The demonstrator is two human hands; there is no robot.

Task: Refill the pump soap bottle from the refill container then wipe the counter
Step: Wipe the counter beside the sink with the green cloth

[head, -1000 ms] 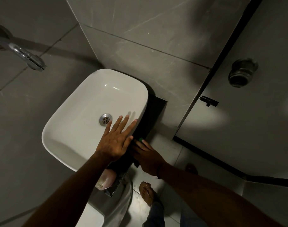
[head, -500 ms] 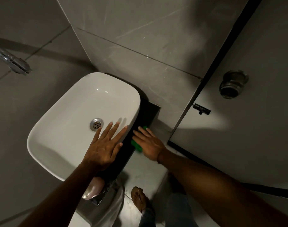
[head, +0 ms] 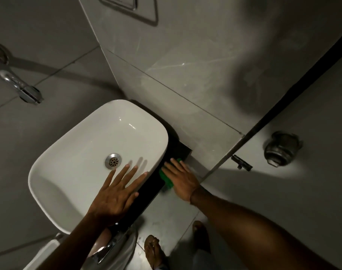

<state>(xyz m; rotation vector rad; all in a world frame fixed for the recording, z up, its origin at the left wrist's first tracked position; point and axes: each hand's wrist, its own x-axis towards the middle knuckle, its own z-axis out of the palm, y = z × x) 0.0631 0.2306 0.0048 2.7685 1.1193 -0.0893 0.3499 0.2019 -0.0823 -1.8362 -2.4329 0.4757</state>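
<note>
A white oval basin (head: 78,158) sits on a narrow black counter (head: 146,193) against grey tiled walls. My left hand (head: 117,193) lies flat with fingers spread on the basin's right rim. My right hand (head: 180,179) presses a green cloth (head: 165,177) down on the black counter strip to the right of the basin, near the counter's far end. A pinkish bottle with a chrome pump (head: 104,247) shows partly below my left forearm at the counter's near end. No refill container is visible.
A chrome tap (head: 22,88) juts from the left wall above the basin. A flush plate (head: 127,6) is set in the wall at top. A grey partition with a black latch (head: 242,163) and a round metal fitting (head: 281,149) stands at right. My sandalled foot (head: 153,250) is on the floor.
My right hand has slid the green cloth along the black counter away from me, toward the far end. My left hand has stayed on the basin rim. The view has tilted upward.
</note>
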